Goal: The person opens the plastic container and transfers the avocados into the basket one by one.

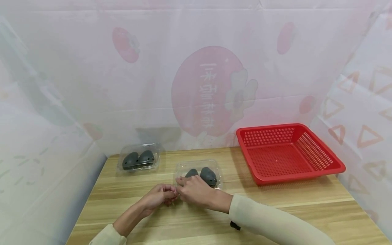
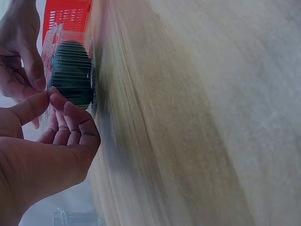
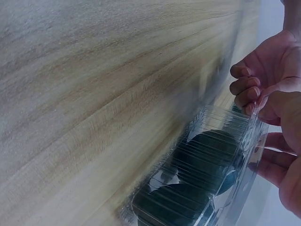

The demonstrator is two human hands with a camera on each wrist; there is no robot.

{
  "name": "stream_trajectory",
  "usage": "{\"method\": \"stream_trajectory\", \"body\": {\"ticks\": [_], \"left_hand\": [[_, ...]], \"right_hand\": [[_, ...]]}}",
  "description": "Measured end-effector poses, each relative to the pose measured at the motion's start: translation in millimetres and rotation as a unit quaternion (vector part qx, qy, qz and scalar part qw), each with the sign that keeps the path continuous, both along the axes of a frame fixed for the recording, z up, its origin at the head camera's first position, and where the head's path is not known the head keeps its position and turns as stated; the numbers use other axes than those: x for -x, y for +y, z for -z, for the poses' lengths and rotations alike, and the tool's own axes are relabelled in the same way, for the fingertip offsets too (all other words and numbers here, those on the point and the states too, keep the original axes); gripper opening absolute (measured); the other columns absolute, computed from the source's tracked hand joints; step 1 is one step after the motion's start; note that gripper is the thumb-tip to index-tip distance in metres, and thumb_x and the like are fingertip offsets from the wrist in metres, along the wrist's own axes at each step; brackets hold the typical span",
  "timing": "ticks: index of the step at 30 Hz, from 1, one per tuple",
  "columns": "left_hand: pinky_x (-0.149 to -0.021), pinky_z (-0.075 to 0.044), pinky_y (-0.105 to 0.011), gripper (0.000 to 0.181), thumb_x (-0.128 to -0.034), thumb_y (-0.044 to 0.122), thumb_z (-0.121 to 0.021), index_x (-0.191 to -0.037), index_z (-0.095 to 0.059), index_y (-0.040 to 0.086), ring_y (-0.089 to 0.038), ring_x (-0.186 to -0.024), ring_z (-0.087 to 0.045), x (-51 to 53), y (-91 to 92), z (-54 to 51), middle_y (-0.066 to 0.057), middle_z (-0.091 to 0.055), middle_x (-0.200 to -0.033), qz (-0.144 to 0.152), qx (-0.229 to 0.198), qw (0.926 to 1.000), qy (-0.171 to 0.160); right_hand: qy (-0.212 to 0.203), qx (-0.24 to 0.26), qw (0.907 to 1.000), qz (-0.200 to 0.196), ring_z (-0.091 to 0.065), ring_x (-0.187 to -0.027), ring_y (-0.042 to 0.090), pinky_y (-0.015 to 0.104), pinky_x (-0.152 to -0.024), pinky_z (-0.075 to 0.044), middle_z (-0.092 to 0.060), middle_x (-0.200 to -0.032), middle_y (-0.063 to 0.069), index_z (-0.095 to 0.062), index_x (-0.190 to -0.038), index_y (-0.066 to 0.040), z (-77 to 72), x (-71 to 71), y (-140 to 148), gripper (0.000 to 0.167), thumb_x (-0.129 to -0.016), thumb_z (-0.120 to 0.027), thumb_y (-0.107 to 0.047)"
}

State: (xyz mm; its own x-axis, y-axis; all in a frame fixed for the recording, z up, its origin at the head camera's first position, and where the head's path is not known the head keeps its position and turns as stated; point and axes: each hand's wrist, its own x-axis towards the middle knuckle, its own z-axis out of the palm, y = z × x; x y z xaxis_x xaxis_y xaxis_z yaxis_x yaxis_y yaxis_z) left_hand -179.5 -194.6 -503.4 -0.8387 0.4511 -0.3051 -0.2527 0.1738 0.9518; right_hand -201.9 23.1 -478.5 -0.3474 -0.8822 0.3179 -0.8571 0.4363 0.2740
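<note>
A clear plastic clamshell box (image 1: 199,165) sits mid-table in the head view, with dark egg-shaped objects (image 1: 208,176) inside that bear small dark spots. At its near left corner my left hand (image 1: 160,196) pinches the rim between thumb and index finger, other fingers curled, as the left wrist view shows. My right hand (image 1: 196,191) lies over the box's near left part. In the right wrist view its thumb and fingers (image 3: 277,160) grip the rim from both sides, close to the left fingertips. Whether the lid is fully fastened I cannot tell.
A second clear clamshell box (image 1: 156,149) with similar dark objects stands at the back left. The red perforated basket (image 1: 260,179) occupies the back right, overhanging the table's edge. Printed sheets (image 1: 147,85) wall off the back and sides. A small black item (image 1: 235,225) shows beside the right sleeve.
</note>
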Motion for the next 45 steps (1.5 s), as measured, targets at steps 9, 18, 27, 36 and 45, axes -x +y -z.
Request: {"method": "stream_trajectory", "body": {"ticks": [9,18,27,36,45], "left_hand": [[-0.065,-0.044,-0.026,0.015,-0.1034,0.010,-0.059,-0.096,-0.067,-0.001,-0.015,-0.077,-0.052,0.9,1.3,-0.1,-0.002,-0.063,-0.088,-0.006,0.017,0.9997,0.013],[-0.064,-0.044,-0.027,0.018,-0.1034,0.016,-0.061,-0.094,-0.066,0.002,-0.014,-0.074,-0.053,1.4,-1.8,-3.6,-0.002,-0.065,-0.086,-0.004,0.050,0.9987,0.009],[-0.065,-0.048,-0.028,0.021,-0.1023,0.016,-0.061,-0.099,-0.068,-0.003,-0.015,-0.077,-0.057,0.6,-7.1,-5.8,-0.004,-0.067,-0.087,0.000,0.059,0.9982,0.009],[-0.062,-0.046,-0.029,0.022,-0.1017,0.016,-0.061,-0.096,-0.067,-0.005,-0.016,-0.072,-0.057,-1.7,-4.7,-7.7,-0.003,-0.066,-0.082,0.007,0.100,0.9941,0.040],[-0.058,-0.046,-0.030,0.019,-0.0998,0.014,-0.063,-0.086,-0.066,0.002,-0.017,-0.069,-0.056,-3.9,1.0,-15.0,-0.004,-0.063,-0.074,0.009,0.193,0.9728,0.129]], "right_hand": [[-0.002,0.042,0.9990,-0.018,-0.066,-0.071,0.005,0.022,-0.052,-0.048,-0.070,-0.097,-0.005,-0.073,-0.091,-0.020,-2.3,1.2,0,0.004,-0.095,-0.075,-0.021],[-0.051,0.062,0.9962,-0.036,-0.075,-0.110,0.016,0.022,-0.062,-0.058,-0.072,-0.136,0.008,-0.080,-0.108,-0.021,0.3,0.4,9,0.011,-0.099,-0.074,-0.022],[-0.122,0.064,0.9896,-0.041,-0.065,-0.131,0.019,0.027,-0.092,-0.059,-0.063,-0.149,0.008,-0.068,-0.139,-0.010,3.4,1.2,19,0.033,-0.106,-0.064,-0.011],[-0.126,0.067,0.9892,-0.033,-0.061,-0.136,0.019,0.029,-0.103,-0.054,-0.064,-0.148,0.007,-0.070,-0.137,-0.010,1.0,0.0,24,0.032,-0.106,-0.066,-0.016],[-0.109,0.084,0.9905,-0.003,-0.064,-0.132,0.021,0.034,-0.103,-0.056,-0.068,-0.142,0.007,-0.072,-0.133,-0.012,-8.1,2.0,26,0.030,-0.106,-0.067,-0.023]]}}
